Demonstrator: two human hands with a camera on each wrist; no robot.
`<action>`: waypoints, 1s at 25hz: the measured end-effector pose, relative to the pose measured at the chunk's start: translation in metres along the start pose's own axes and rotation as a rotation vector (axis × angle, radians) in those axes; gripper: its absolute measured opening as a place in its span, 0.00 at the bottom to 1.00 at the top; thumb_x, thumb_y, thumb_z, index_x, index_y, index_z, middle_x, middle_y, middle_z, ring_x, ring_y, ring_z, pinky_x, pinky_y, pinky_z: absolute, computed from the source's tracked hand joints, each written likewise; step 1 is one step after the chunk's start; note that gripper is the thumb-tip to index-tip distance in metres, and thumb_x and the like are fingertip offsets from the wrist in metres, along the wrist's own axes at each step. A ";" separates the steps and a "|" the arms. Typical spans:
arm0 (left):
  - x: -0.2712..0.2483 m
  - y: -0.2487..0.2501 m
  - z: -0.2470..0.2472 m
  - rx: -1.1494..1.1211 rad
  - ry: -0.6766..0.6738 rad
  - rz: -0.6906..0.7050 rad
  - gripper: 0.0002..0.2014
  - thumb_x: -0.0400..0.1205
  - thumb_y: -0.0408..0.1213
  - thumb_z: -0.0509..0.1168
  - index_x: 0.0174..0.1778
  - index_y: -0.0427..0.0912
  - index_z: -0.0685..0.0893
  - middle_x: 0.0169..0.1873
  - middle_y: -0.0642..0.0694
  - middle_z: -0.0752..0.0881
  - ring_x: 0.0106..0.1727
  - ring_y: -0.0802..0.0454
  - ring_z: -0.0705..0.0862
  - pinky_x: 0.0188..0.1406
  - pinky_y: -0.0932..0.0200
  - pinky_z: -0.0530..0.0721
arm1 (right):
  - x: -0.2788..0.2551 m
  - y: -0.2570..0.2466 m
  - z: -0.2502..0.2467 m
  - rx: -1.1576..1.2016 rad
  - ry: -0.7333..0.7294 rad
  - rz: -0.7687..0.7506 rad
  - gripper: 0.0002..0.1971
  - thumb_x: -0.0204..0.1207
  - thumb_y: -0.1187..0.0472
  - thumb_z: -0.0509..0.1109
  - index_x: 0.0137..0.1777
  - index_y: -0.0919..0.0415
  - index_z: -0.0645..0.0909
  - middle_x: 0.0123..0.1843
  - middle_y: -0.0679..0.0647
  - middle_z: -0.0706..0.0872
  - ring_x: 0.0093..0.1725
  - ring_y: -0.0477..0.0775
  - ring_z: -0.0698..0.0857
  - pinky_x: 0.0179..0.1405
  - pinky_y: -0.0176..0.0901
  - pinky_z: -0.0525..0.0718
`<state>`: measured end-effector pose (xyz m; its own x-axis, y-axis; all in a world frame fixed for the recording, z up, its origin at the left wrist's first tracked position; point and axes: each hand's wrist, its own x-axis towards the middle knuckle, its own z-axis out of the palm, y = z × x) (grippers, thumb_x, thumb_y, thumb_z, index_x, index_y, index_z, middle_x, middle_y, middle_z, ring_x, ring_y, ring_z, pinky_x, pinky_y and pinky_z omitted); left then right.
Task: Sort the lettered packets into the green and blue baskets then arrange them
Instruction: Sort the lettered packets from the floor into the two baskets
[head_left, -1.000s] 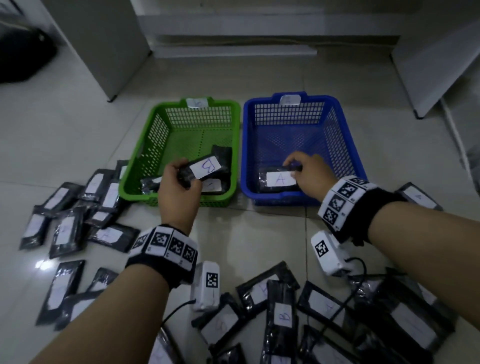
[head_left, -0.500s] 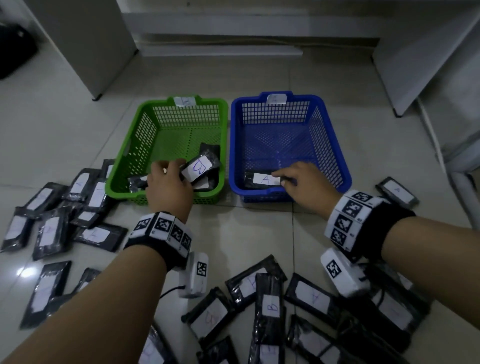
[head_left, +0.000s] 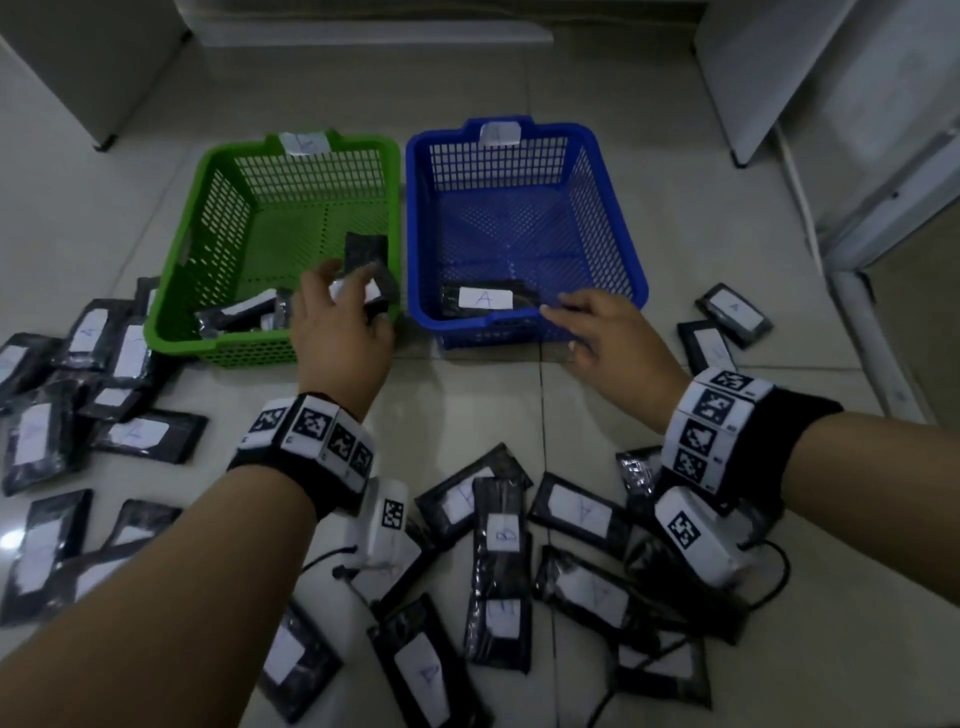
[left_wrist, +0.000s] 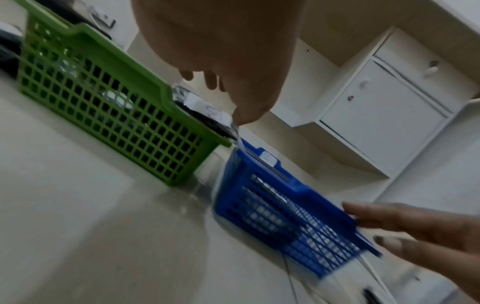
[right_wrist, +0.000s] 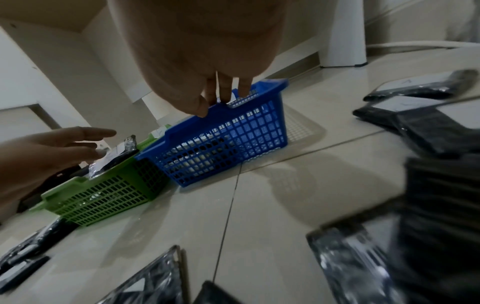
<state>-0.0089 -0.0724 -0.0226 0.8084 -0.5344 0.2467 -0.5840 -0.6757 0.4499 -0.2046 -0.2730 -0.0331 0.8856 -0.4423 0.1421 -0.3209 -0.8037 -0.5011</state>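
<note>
The green basket (head_left: 171, 332) and the blue basket (head_left: 467, 322) stand side by side on the tiled floor. My left hand (head_left: 353, 301) is over the green basket's near right corner and pinches a black packet (head_left: 376, 291) with a white label between thumb and fingers; in the left wrist view that packet (left_wrist: 202, 105) sits just above the green rim (left_wrist: 103, 61). Other black packets (head_left: 239, 314) lie inside the green basket. My right hand (head_left: 566, 317) hovers at the blue basket's near rim, fingers straight and holding nothing. A packet marked A (head_left: 485, 299) lies flat inside the blue basket.
Loose black packets are scattered on the floor at the left (head_left: 78, 395), in front of me (head_left: 498, 545) and to the right of the blue basket (head_left: 732, 312). White cabinets (head_left: 831, 78) stand behind and to the right. Cables trail from the wrist cameras.
My right hand let go of the A packet and drew back to the blue basket's near rim. My left hand lowered its packet toward the green basket's near right corner.
</note>
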 end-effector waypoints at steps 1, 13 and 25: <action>-0.014 0.009 0.004 -0.067 0.013 0.074 0.19 0.75 0.35 0.66 0.64 0.45 0.81 0.66 0.38 0.74 0.68 0.36 0.72 0.67 0.47 0.71 | -0.009 0.002 -0.002 0.026 0.030 -0.012 0.22 0.72 0.74 0.65 0.66 0.62 0.83 0.64 0.62 0.81 0.65 0.64 0.77 0.68 0.45 0.71; -0.112 0.006 0.036 0.082 -0.777 -0.106 0.25 0.71 0.52 0.74 0.62 0.55 0.75 0.57 0.51 0.82 0.60 0.47 0.81 0.63 0.46 0.78 | -0.110 -0.020 0.029 -0.466 -0.668 0.093 0.33 0.62 0.37 0.74 0.63 0.54 0.72 0.59 0.54 0.77 0.61 0.57 0.74 0.62 0.49 0.70; -0.080 0.006 0.017 -0.579 -0.567 -0.441 0.09 0.79 0.41 0.68 0.53 0.44 0.83 0.45 0.46 0.88 0.43 0.47 0.85 0.47 0.49 0.86 | -0.040 -0.024 0.005 0.180 -0.330 0.326 0.08 0.76 0.51 0.70 0.49 0.53 0.76 0.45 0.51 0.83 0.44 0.53 0.81 0.35 0.41 0.75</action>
<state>-0.0786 -0.0423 -0.0538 0.7026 -0.5609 -0.4380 0.0205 -0.5993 0.8003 -0.2304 -0.2343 -0.0310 0.8173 -0.4862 -0.3092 -0.5613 -0.5505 -0.6180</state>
